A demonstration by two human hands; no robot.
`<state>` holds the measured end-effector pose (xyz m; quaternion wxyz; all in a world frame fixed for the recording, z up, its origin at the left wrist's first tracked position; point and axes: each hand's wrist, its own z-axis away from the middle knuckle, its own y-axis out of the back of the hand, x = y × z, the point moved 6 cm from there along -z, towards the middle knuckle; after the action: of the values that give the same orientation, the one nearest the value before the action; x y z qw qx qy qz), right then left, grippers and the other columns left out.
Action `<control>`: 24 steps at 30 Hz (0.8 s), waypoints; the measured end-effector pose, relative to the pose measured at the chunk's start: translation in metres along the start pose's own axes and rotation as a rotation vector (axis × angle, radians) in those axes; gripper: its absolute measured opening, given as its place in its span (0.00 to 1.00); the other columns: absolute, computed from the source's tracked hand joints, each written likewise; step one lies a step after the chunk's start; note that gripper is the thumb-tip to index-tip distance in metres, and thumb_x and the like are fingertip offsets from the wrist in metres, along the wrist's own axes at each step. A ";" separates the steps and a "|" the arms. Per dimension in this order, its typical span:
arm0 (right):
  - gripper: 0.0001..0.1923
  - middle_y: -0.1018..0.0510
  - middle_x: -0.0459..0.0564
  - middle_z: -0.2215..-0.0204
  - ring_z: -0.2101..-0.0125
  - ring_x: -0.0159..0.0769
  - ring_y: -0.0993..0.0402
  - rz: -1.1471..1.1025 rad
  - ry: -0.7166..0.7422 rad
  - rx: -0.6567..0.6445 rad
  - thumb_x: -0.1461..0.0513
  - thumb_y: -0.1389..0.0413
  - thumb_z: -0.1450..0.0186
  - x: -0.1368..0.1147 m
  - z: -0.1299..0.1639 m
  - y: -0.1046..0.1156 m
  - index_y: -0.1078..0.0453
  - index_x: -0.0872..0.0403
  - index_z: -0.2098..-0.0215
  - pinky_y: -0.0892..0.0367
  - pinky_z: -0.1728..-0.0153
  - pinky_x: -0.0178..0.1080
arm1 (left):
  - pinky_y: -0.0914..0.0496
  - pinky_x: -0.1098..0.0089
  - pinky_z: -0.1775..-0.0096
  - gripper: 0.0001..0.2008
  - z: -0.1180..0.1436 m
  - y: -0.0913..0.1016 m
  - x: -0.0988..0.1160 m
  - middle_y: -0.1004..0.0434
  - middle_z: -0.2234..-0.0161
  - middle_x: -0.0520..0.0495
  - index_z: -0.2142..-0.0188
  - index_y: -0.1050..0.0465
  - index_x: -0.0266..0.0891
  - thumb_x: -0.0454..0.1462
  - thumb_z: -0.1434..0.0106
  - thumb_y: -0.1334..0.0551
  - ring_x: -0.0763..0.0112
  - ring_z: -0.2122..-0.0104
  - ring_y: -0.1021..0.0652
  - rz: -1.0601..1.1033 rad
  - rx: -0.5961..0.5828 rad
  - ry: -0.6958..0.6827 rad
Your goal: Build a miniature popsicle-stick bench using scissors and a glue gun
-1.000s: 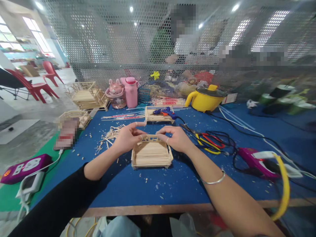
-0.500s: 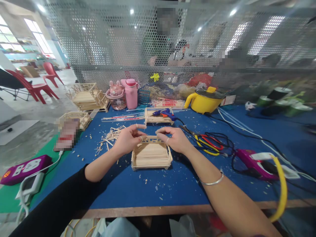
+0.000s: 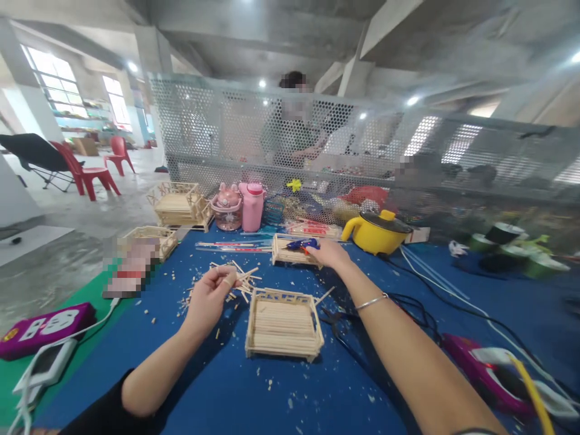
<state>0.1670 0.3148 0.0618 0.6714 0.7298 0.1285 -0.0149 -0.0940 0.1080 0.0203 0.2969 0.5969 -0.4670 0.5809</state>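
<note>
A small tray built of wooden sticks (image 3: 284, 323) lies on the blue table (image 3: 254, 393) in front of me. My left hand (image 3: 209, 297) hovers to its left, fingers pinching a thin wooden stick (image 3: 244, 275) beside a scattered pile of sticks (image 3: 229, 281). My right hand (image 3: 330, 254) reaches far across the table and grips a blue glue gun (image 3: 299, 244) that rests on another stick frame (image 3: 290, 251). A silver bangle (image 3: 370, 301) circles my right wrist.
A yellow pot (image 3: 377, 231), a pink bottle (image 3: 252, 206) and a pink cup (image 3: 226, 208) stand at the back before a mesh screen, behind which another person stands. Stick-built boxes (image 3: 179, 205) sit back left, a purple power strip (image 3: 40, 323) left, cables and a magenta tool (image 3: 480, 371) right.
Both hands left the stick tray. My right hand reached forward onto the glue gun; my left moved left and picked up a stick. The view tilted up.
</note>
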 end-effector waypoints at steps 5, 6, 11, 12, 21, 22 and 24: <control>0.13 0.20 0.58 0.66 0.59 0.48 0.26 -0.091 -0.004 -0.052 0.54 0.38 0.48 -0.002 -0.015 0.000 0.27 0.56 0.73 0.34 0.63 0.38 | 0.31 0.70 0.64 0.14 0.004 -0.007 -0.003 0.24 0.72 0.49 0.66 0.28 0.36 0.44 0.46 0.36 0.71 0.70 0.23 -0.005 -0.093 -0.056; 0.11 0.20 0.57 0.67 0.60 0.46 0.25 -0.128 0.008 -0.057 0.55 0.39 0.47 -0.003 -0.014 0.001 0.28 0.56 0.73 0.34 0.64 0.37 | 0.31 0.70 0.63 0.13 0.005 -0.007 -0.002 0.24 0.73 0.49 0.65 0.29 0.37 0.44 0.45 0.36 0.71 0.70 0.23 -0.002 -0.099 -0.060; 0.12 0.21 0.53 0.68 0.72 0.33 0.24 -0.395 0.010 -0.089 0.56 0.46 0.39 -0.006 0.007 0.002 0.34 0.57 0.63 0.33 0.75 0.32 | 0.31 0.70 0.64 0.12 0.010 -0.009 0.005 0.24 0.72 0.49 0.64 0.30 0.37 0.43 0.43 0.38 0.72 0.70 0.24 0.013 -0.137 -0.097; 0.12 0.22 0.52 0.68 0.75 0.31 0.25 -0.507 -0.001 -0.091 0.57 0.46 0.39 -0.007 0.013 0.004 0.36 0.57 0.61 0.33 0.78 0.31 | 0.31 0.71 0.64 0.11 0.012 -0.009 0.007 0.24 0.72 0.49 0.64 0.30 0.37 0.43 0.42 0.38 0.71 0.70 0.24 0.008 -0.145 -0.106; 0.11 0.33 0.40 0.86 0.83 0.28 0.39 -0.794 0.151 -0.153 0.59 0.40 0.47 -0.009 0.096 0.050 0.35 0.56 0.70 0.40 0.80 0.33 | 0.29 0.70 0.62 0.09 0.019 -0.009 0.014 0.25 0.69 0.49 0.64 0.29 0.38 0.41 0.41 0.38 0.71 0.69 0.23 -0.018 -0.156 -0.120; 0.11 0.32 0.41 0.85 0.83 0.28 0.39 -0.760 0.156 -0.180 0.58 0.40 0.46 -0.007 0.104 0.054 0.34 0.56 0.69 0.40 0.80 0.33 | 0.29 0.70 0.63 0.10 0.019 -0.006 0.015 0.24 0.69 0.49 0.63 0.29 0.38 0.41 0.42 0.38 0.71 0.69 0.23 -0.002 -0.134 -0.120; 0.13 0.32 0.42 0.84 0.82 0.29 0.38 -0.703 0.171 -0.202 0.54 0.41 0.44 -0.004 0.118 0.062 0.32 0.56 0.67 0.40 0.79 0.34 | 0.29 0.71 0.63 0.11 0.018 -0.002 0.017 0.24 0.69 0.50 0.61 0.29 0.38 0.41 0.42 0.38 0.72 0.69 0.23 0.017 -0.081 -0.121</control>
<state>0.1939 0.1939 0.1112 0.6807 0.5699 0.4274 -0.1709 -0.0867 0.0891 0.0347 0.2869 0.6144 -0.5123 0.5270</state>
